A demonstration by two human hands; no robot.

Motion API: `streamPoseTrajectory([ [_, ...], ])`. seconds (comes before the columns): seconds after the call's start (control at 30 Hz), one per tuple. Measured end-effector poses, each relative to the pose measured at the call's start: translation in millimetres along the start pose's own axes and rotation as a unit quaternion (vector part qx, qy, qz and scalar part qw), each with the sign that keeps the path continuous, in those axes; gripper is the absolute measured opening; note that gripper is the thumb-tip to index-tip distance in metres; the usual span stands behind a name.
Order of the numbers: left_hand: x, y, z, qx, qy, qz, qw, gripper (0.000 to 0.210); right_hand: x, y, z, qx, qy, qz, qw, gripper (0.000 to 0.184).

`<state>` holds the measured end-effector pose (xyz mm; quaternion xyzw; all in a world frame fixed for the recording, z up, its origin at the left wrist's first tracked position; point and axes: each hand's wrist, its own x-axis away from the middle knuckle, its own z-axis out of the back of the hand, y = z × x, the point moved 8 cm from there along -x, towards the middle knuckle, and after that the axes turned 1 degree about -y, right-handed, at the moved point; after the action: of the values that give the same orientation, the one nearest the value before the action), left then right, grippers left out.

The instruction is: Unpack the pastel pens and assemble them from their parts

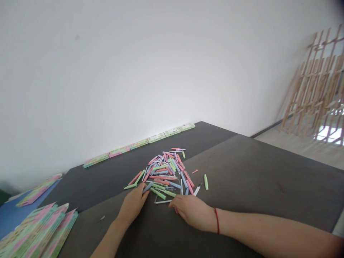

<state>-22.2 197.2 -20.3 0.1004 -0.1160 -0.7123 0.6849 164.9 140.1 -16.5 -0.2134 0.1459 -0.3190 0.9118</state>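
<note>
A heap of pastel pen parts [163, 171] in pink, green, blue and lilac, mixed with thin white refills, lies on the dark table. At its near left edge my left hand [133, 202] is closed on a blue pen barrel [147, 187]. My right hand [189, 211], with a red string at the wrist, rests at the near right edge with its fingers curled down. A white refill [162, 202] lies right by those fingertips; whether they grip anything is hidden. Green pen barrels [158, 193] lie between the two hands.
Flat printed boxes [138, 144] stand in a row along the wall. More printed boxes [44, 229] are stacked at the lower left, with another box [40, 190] on a blue surface. Apart from the heap lies a green barrel [206, 182]. Wooden racks [317, 86] lean at the right.
</note>
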Motion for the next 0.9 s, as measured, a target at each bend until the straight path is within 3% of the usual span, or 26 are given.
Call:
streamPoseTrajectory([
  [0.2, 12, 0, 11.5, 0.058, 0.030, 0.044, 0.997, 0.007, -1, 4, 10, -0.023, 0.041, 0.000, 0.999, 0.028],
  [0.3, 28, 15, 10.1, 0.147, 0.025, 0.048, 0.988, 0.012, -1, 5, 15, -0.112, 0.071, -0.008, 0.991, 0.025],
  [0.37, 43, 33, 1.2, 0.227, 0.005, 0.042, 0.973, 0.020, -2, 8, 10, -0.246, 0.070, -0.032, 0.966, 0.023],
  [0.43, 59, 54, -10.9, 0.297, -0.011, 0.036, 0.954, 0.026, -3, 9, 0, -0.398, 0.039, -0.059, 0.915, 0.022],
  [0.47, 66, 64, -17.9, 0.345, -0.019, 0.034, 0.938, 0.027, -4, 7, -5, -0.460, 0.017, -0.068, 0.885, 0.021],
  [0.53, 76, 81, -36.6, 0.559, -0.057, 0.039, 0.826, 0.027, -3, 1, -12, -0.539, -0.028, -0.085, 0.837, 0.019],
  [0.6, 80, 92, -48.3, 0.658, -0.068, 0.037, 0.749, 0.030, 1, -3, -15, -0.577, -0.060, -0.115, 0.806, 0.014],
  [0.67, 81, 96, -54.5, 0.687, -0.062, 0.036, 0.723, 0.033, 5, -3, -15, -0.590, -0.061, -0.148, 0.791, 0.008],
  [0.73, 80, 95, -57.2, 0.693, -0.050, 0.046, 0.718, 0.034, 7, 1, -9, -0.562, -0.022, -0.157, 0.812, 0.005],
  [0.83, 82, 92, -57.5, 0.695, -0.027, 0.067, 0.716, 0.035, 8, 3, 3, -0.433, 0.043, -0.118, 0.893, 0.011],
  [0.9, 82, 92, -55.8, 0.684, -0.013, 0.063, 0.727, 0.034, 8, 1, 5, -0.355, 0.063, -0.090, 0.929, 0.017],
])
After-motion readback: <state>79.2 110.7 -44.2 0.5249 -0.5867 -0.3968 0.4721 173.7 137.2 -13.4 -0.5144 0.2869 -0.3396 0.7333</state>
